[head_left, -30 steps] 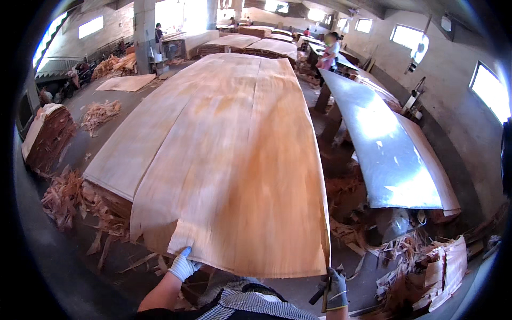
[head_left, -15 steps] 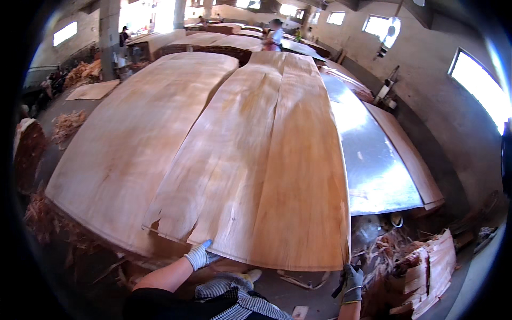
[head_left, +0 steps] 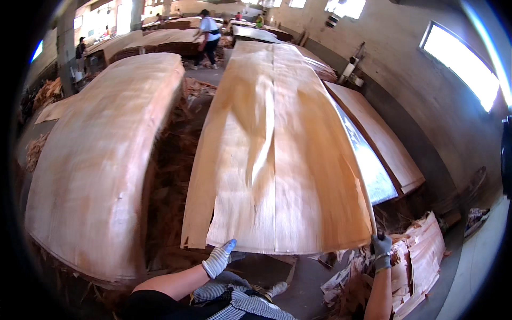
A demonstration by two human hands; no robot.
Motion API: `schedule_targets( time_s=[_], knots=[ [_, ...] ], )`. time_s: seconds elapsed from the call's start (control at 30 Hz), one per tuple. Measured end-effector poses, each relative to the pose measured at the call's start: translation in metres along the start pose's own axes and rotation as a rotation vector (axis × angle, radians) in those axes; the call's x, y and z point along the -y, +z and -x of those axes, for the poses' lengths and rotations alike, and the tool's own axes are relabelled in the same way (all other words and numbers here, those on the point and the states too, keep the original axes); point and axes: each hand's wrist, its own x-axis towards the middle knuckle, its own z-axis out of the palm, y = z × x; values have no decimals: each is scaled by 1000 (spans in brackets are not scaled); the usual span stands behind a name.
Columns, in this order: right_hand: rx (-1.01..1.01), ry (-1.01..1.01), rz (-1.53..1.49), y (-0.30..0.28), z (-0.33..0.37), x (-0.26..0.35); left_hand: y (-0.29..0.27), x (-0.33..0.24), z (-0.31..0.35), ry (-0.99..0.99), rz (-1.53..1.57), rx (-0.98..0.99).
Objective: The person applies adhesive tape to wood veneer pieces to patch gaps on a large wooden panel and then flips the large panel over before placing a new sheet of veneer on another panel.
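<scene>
A long, thin sheet of pale wood veneer (head_left: 277, 154) hangs in the air in front of me, rippled along its middle. My left hand (head_left: 219, 258), in a white knit glove, grips its near edge toward the left. My right hand (head_left: 381, 250), in a grey glove, grips the sheet's near right corner. The sheet sits to the right of a tall stack of veneer sheets (head_left: 101, 160) and partly over a grey table (head_left: 368, 160).
Broken veneer scraps (head_left: 410, 266) lie piled on the floor at my lower right, and more scraps fill the gap (head_left: 170, 176) beside the stack. A person in a white top (head_left: 208, 32) works at far stacks. A wall with bright windows (head_left: 458, 58) runs along the right.
The sheet in my hands has swung to the right, off the stack, which now shows separately at the left. Both hands have kept their grip.
</scene>
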Motion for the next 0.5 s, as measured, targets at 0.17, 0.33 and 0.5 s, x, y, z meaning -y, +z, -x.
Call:
schedule_targets(
  time_s=[0.17, 0.33, 0.5],
  knots=[
    [55, -116, 36, -53, -126, -47, 131, 82, -37, 556, -956, -86],
    [165, 43, -21, -55, -221, -89, 214, 138, -83, 162, -221, -161],
    [145, -4, 58, -9, -311, -109, 232, 168, -190, 52, 93, -261]
  ],
)
